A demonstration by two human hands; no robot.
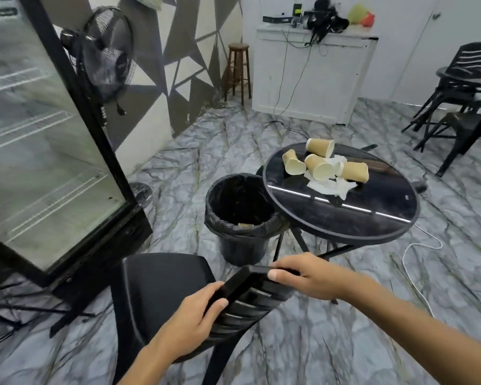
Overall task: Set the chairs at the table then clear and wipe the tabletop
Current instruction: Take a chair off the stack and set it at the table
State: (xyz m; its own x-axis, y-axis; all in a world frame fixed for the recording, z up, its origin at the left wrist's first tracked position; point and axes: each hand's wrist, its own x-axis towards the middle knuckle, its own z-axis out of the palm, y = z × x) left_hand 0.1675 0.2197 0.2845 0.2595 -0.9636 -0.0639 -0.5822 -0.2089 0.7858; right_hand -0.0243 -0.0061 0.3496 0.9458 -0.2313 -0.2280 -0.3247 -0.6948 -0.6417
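Both hands hold the top rail of a black plastic chair with a slatted, curved back and a smooth moulded seat. The left hand has its grip closed round the rail's left end, thumb on top; the right hand wraps the right end, its fingers curled over the far edge. The chair stands on the veined grey marble floor, near the round counter but apart from it.

That counter is glossy black with a thin rim, on slim dark legs. On its far half lie four ribbed tan paper cups, all tipped on their sides, among crumpled white napkins. Just beside the counter's left edge stands a round black bin lined with a wrinkled black bag. A glass-door fridge with wire shelves stands at the left. More black chairs are stacked at the far right.
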